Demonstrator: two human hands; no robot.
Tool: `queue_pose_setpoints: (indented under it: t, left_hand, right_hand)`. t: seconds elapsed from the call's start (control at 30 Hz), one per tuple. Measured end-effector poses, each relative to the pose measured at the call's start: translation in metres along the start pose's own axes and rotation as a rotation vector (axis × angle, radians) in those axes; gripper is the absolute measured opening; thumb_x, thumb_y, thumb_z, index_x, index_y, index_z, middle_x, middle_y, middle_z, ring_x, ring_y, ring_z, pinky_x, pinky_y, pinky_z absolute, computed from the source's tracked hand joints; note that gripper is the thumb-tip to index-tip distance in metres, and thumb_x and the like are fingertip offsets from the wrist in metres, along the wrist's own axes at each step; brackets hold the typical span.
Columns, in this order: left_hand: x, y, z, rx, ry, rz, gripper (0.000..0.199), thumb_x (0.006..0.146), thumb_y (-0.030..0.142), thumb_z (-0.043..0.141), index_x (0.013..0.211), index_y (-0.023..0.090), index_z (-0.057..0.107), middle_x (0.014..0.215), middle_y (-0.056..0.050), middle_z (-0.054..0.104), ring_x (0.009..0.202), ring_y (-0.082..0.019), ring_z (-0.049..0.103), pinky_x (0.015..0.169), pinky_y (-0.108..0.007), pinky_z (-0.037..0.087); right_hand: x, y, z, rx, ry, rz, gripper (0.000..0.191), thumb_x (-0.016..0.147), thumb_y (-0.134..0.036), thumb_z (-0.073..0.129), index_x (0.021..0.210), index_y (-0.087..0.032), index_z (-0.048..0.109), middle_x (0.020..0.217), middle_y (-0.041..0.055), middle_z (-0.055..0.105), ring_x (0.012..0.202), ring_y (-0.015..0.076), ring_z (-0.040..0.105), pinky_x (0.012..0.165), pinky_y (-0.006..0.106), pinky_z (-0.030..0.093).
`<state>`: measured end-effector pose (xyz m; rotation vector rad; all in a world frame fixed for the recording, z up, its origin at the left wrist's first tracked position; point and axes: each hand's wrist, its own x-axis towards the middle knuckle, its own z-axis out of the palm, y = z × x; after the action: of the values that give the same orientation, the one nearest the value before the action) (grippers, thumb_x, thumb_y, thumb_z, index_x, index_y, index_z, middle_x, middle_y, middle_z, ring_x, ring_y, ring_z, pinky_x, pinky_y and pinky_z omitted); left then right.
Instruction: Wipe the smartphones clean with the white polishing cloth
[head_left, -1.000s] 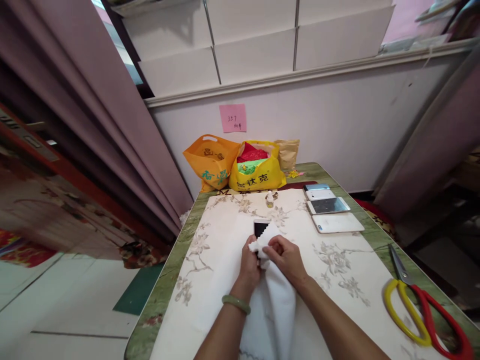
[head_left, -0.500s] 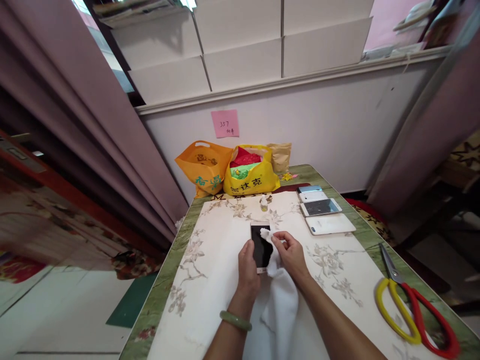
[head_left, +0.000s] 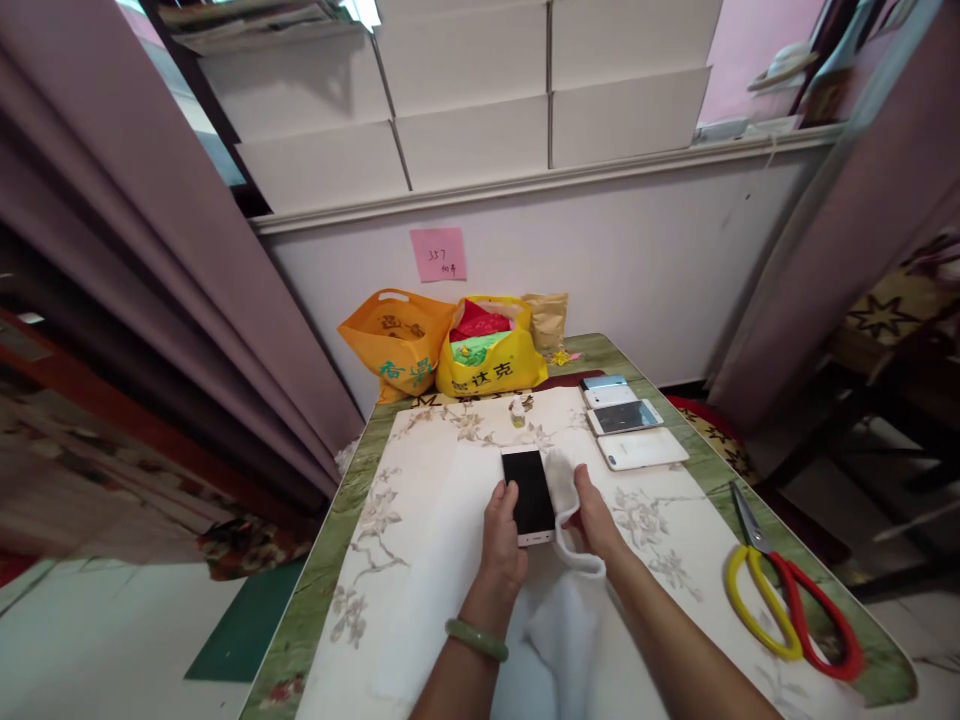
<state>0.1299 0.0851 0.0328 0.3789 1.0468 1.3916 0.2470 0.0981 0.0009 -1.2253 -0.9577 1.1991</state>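
A white smartphone (head_left: 529,492) with a dark screen is tilted up over the middle of the table. My left hand (head_left: 501,535) grips it by its left edge, thumb along the side of the screen. At the phone's right edge, my right hand (head_left: 596,515) holds a white cloth (head_left: 574,600), which drapes down toward me. The fingers of that hand are partly hidden behind the cloth. Beyond the phone stands a small bottle (head_left: 518,412) with a white top.
Several other phones (head_left: 643,449) lie in a row at the right. Scissors (head_left: 787,590) with yellow and red handles rest near the right edge. An orange bag (head_left: 397,345), a yellow bag (head_left: 491,360) and a tan pouch (head_left: 549,320) stand against the wall.
My right hand has moved the cloth off the screen to the phone's right edge, and the whole screen now shows. The left hand still grips the phone.
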Motion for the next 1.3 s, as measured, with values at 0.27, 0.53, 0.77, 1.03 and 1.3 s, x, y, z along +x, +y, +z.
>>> queue_pose_setpoints:
  t: [0.27, 0.53, 0.77, 1.03, 1.3]
  left_hand:
    - [0.013, 0.010, -0.012, 0.081, 0.132, 0.059, 0.033, 0.069, 0.040, 0.073, 0.093, 0.020, 0.067, 0.096, -0.005, 0.071, 0.091, -0.020, 0.065, 0.082, -0.032, 0.049]
    - [0.015, 0.012, -0.024, 0.138, 0.035, 0.014, 0.027, 0.057, 0.033, 0.074, 0.075, 0.013, 0.067, 0.067, -0.003, 0.068, 0.064, -0.016, 0.061, 0.064, -0.029, 0.047]
    - [0.005, 0.017, -0.012, 0.160, -0.017, 0.043, 0.039, 0.067, 0.042, 0.070, 0.091, 0.012, 0.068, 0.080, -0.007, 0.071, 0.072, -0.018, 0.063, 0.069, -0.031, 0.048]
    - [0.009, -0.013, -0.019, 0.134, -0.029, 0.007, 0.042, 0.072, 0.049, 0.070, 0.091, 0.012, 0.069, 0.088, -0.008, 0.071, 0.082, -0.020, 0.063, 0.079, -0.032, 0.047]
    - [0.027, -0.014, -0.027, 0.165, -0.007, 0.007, 0.043, 0.075, 0.052, 0.065, 0.094, 0.013, 0.069, 0.090, -0.009, 0.071, 0.080, -0.020, 0.065, 0.078, -0.033, 0.048]
  right_hand:
    - [0.003, -0.011, -0.034, -0.208, 0.379, 0.122, 0.047, 0.074, -0.061, 0.059, 0.079, -0.015, 0.065, 0.066, 0.0062, 0.067, 0.065, 0.0243, 0.062, 0.058, 0.032, 0.047]
    - [-0.012, -0.029, -0.001, -0.216, -0.062, -0.127, 0.050, 0.085, -0.062, 0.044, 0.094, -0.020, 0.068, 0.090, 0.0077, 0.070, 0.068, 0.0194, 0.062, 0.052, 0.028, 0.046]
    - [-0.008, -0.023, 0.012, -0.743, -0.081, -0.132, 0.043, 0.076, -0.065, 0.059, 0.076, -0.023, 0.063, 0.065, 0.0023, 0.065, 0.059, 0.0193, 0.058, 0.053, 0.027, 0.036]
    - [0.012, -0.009, 0.020, -0.998, -0.012, 0.017, 0.050, 0.098, -0.053, 0.024, 0.088, -0.019, 0.059, 0.081, 0.0103, 0.070, 0.078, 0.0228, 0.066, 0.065, 0.027, 0.039]
    - [-0.004, -0.011, 0.025, -1.160, -0.147, 0.056, 0.044, 0.099, -0.046, 0.027, 0.111, -0.014, 0.057, 0.093, 0.0140, 0.072, 0.091, 0.0262, 0.068, 0.073, 0.030, 0.042]
